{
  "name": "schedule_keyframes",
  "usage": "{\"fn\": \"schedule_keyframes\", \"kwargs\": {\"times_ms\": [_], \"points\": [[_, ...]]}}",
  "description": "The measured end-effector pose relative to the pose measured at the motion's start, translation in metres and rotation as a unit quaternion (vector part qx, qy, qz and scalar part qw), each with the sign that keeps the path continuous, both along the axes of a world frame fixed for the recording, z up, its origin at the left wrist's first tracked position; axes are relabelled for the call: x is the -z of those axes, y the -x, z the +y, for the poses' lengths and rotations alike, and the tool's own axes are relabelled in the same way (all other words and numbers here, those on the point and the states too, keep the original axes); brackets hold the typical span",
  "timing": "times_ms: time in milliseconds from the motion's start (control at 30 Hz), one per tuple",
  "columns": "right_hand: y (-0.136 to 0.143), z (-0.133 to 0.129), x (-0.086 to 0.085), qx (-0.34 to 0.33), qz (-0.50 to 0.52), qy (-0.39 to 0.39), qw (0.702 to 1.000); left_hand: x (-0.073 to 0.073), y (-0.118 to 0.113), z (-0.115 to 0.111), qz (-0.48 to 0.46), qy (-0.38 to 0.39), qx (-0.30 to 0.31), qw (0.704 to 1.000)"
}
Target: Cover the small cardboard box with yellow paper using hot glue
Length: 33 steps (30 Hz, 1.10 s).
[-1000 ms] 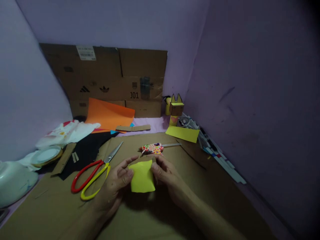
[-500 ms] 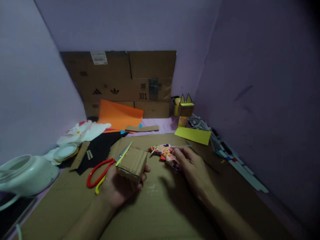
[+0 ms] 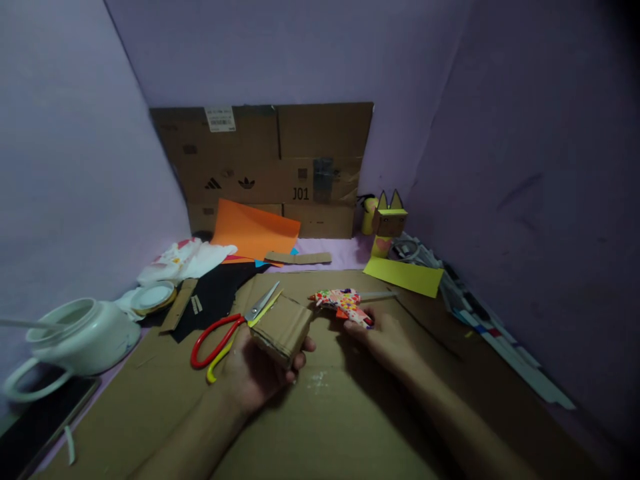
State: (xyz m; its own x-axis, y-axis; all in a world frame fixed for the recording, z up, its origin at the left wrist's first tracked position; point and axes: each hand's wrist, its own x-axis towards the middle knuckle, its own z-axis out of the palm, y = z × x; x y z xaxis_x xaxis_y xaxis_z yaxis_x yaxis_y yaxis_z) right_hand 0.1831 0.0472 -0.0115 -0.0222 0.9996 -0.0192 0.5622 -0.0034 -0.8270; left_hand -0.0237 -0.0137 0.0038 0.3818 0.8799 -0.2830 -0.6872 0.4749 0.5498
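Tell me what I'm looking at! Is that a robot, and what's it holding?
There's no robot here: these are a person's two bare hands. The camera sits on the person's head, looking forward and down, so you see what they might see. The left hand holds a small cardboard box. The right hand is at the handle of a flowery glue gun. Scissors with red and yellow handles lie on the big flat cardboard. Farther back are orange paper and yellow paper.
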Motion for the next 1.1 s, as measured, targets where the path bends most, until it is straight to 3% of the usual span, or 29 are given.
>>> {"fn": "schedule_keyframes", "kwargs": {"times_ms": [133,233,333,400,467,600,733,900,1100], "points": [[-0.001,-0.010,-0.009,0.008,0.195,-0.024,0.981,0.005,0.001,0.000,0.003,-0.015,-0.011,1.000],[-0.001,-0.021,-0.021,-0.052,0.394,0.023,0.917,0.006,0.001,0.001,0.015,-0.018,-0.007,1.000],[-0.002,-0.030,-0.027,-0.091,0.475,0.108,0.869,0.004,0.001,0.002,0.023,-0.001,-0.001,1.000],[-0.003,-0.033,-0.028,-0.091,0.458,0.103,0.878,0.003,0.001,0.003,0.030,0.008,-0.006,0.999],[-0.005,-0.034,-0.029,-0.104,0.401,0.066,0.908,0.001,0.001,0.003,0.044,0.020,-0.008,0.999],[-0.010,-0.034,-0.033,-0.166,0.299,-0.008,0.940,-0.003,0.001,0.005,0.077,0.055,0.036,0.995],[-0.015,-0.033,-0.033,-0.215,0.228,-0.073,0.947,-0.004,0.002,0.007,0.108,0.083,0.052,0.989],[-0.025,-0.029,-0.018,-0.237,0.157,-0.094,0.954,-0.005,0.002,0.009,0.143,0.101,0.078,0.981],[-0.036,-0.026,-0.017,-0.279,0.095,-0.174,0.940,-0.012,0.000,0.009,0.178,0.114,0.093,0.973]]}}
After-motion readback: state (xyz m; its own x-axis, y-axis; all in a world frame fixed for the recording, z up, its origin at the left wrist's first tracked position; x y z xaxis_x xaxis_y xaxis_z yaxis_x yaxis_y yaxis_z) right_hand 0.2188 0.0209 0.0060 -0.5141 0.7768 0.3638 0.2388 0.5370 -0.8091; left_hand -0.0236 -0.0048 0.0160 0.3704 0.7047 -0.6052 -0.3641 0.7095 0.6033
